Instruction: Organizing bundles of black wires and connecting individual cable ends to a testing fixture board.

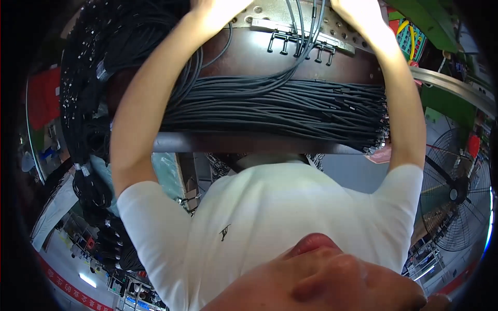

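Workshop clutter and a big fan (456,194) sit behind you. Your left hand (215,10) and right hand (358,13) press the perforated metal plate (270,13); grip unclear. Between them, the black cables (280,106) look limp, heavy bundled; hold near the plugs (298,49).

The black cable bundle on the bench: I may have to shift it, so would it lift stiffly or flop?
The black cable bundle would probably flop: it is many thin separate strands, already curving and draping. It looks heavy in bulk. Its loose ends could snag near the metal plate.

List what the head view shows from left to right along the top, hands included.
Hanging black cable bundles → left hand → row of black connectors on the metal plate → right hand → green frame.
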A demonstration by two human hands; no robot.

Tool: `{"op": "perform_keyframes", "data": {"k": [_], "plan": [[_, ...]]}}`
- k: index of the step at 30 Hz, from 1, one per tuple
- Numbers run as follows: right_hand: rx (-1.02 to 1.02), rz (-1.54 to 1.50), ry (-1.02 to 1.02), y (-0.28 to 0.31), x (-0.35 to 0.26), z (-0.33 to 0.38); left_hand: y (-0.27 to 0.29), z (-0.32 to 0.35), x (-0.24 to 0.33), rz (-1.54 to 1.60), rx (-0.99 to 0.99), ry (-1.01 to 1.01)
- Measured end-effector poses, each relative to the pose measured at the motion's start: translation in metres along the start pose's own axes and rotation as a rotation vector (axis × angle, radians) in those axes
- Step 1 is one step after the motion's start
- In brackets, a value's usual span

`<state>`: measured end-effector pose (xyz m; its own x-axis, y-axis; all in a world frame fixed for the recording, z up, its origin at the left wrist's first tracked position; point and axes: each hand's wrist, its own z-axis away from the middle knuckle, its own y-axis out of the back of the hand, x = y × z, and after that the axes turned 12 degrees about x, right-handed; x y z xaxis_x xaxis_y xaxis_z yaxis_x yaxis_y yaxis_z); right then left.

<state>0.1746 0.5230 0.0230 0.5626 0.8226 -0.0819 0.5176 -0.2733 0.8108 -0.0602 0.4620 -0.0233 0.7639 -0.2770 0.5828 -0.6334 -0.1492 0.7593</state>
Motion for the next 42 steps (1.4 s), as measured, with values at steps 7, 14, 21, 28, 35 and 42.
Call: {"op": "perform_keyframes", "data": {"k": [7,14,21,28,35,42], "plan": [[-0.145,0.117,-0.158,-0.007,-0.009,0.003,0.014,0.000,0.049,-0.017,0.494,-0.013],[-0.062,0.025,-0.362,-0.005,0.000,0.003,-0.008,0.005,-0.010,-0.238,0.324,-0.154],[-0.296,-0.616,-0.712,0.014,-0.005,-0.015,0.008,0.005,0.008,-0.232,0.221,-0.066],[-0.166,-0.073,-0.457,-0.001,0.000,-0.004,0.027,0.009,0.025,-0.244,0.224,0.007],[-0.017,-0.116,-0.289,0.010,0.021,0.018,0.045,0.038,0.066,-0.352,0.149,0.059],[0.739,-0.330,-0.717,0.162,0.023,0.256,0.072,0.287,0.152,0.342,-0.698,0.517]]}}
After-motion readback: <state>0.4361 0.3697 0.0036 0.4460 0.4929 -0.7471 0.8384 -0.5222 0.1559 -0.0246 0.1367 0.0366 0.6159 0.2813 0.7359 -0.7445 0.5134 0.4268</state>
